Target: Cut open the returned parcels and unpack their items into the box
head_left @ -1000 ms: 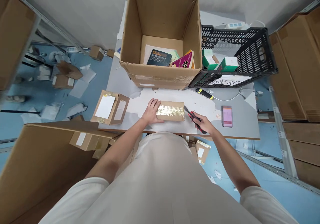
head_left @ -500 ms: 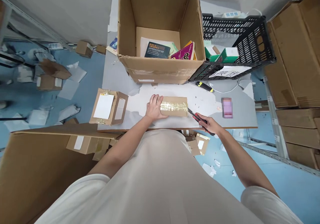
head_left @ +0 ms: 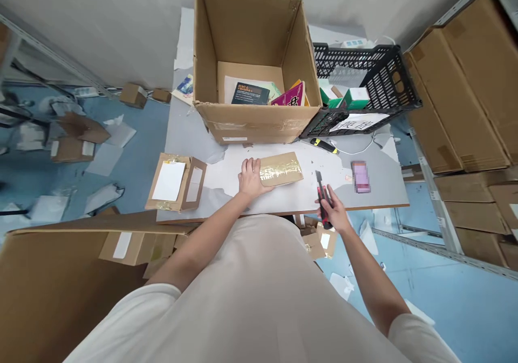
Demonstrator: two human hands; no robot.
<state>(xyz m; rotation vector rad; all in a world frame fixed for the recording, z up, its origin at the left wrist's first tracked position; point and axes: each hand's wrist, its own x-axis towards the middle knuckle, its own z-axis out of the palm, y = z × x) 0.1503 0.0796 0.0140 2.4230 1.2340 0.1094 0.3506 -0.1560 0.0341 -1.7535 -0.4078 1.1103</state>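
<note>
A small cardboard box with shiny clear tape along its top lies slightly turned on the white table. My left hand grips its left end, thumb at the near side and fingers over the top. In my right hand is a red and black utility knife, held near the table's front edge. Its blade points away from me and is apart from the box. Another taped carton with a white label sits to the left on the table.
A large open carton with several books stands at the back, beside a black plastic crate. A yellow and black cutter and a blurred pink-purple thing lie on the right. Another large open carton is at lower left.
My right hand has drawn the knife back from the box's right end and turned its blade to point away from me. The small box has rotated slightly under my left hand.
</note>
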